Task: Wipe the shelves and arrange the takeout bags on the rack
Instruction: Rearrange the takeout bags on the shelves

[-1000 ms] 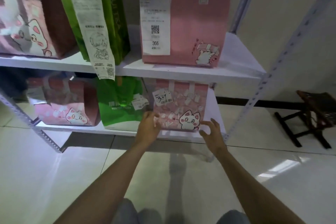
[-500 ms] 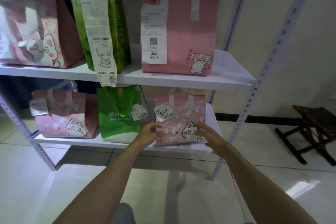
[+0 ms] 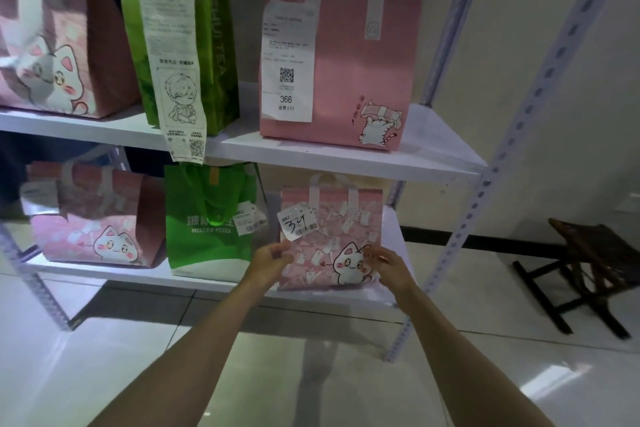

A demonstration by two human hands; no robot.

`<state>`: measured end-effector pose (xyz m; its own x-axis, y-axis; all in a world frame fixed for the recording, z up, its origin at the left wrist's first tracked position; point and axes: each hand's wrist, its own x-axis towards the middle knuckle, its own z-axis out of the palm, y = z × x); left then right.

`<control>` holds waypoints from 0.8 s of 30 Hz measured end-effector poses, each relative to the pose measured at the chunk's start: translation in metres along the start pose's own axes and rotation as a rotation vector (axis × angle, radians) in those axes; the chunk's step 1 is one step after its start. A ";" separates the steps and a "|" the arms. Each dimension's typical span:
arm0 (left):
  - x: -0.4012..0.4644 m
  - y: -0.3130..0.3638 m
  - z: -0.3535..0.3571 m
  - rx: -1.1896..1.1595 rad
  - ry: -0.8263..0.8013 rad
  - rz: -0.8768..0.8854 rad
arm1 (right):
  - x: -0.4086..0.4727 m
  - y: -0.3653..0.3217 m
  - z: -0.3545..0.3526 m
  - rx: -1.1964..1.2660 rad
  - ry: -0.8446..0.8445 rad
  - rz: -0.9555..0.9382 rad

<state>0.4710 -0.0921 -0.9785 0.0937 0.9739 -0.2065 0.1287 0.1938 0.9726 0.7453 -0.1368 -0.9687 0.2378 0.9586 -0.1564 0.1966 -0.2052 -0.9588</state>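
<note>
A pink bag with a cat drawing (image 3: 330, 236) is standing upright on the lower shelf (image 3: 389, 246), toward its right end, with a white tag (image 3: 298, 222) reading "324" hanging at its upper left corner. The left hand (image 3: 268, 262) is pressing against the bag's lower left edge, fingers curled around that edge; how far they are wrapping behind it is hidden. The right hand (image 3: 389, 265) is touching the bag's lower right front, partly covering the cat; its fingers are looking loosely bent, though motion blur is making the grip hard to read.

Just left of the left hand, a green bag (image 3: 207, 218) is standing with its own small tag, its top tucked under the shelf above. Farther left a second pink cat bag (image 3: 93, 218) is sitting, blurred and with a label on its left side cut by glare.

Above the hands, the upper shelf (image 3: 346, 158) is carrying a plain pink bag (image 3: 363, 73) with a receipt showing "366", a tall green bag (image 3: 214, 28) whose top is cut off by the frame, and a long receipt (image 3: 173, 55) hanging past the shelf edge. A large pink cat bag (image 3: 62, 35) at far left is only partly in view.

Well to the right of the right hand, a dark wooden stool (image 3: 595, 263) is standing on the tiled floor (image 3: 104, 357), its right side cut off.
</note>
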 end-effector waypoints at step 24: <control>-0.246 0.207 -0.082 0.092 0.200 -0.370 | -0.239 -0.204 -0.027 -0.190 0.081 0.256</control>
<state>0.3934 -0.2816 -0.7180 -0.1675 0.8463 -0.5057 0.2062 0.5316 0.8215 0.6741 -0.3297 -0.7290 0.3761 0.8540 -0.3596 0.2932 -0.4778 -0.8281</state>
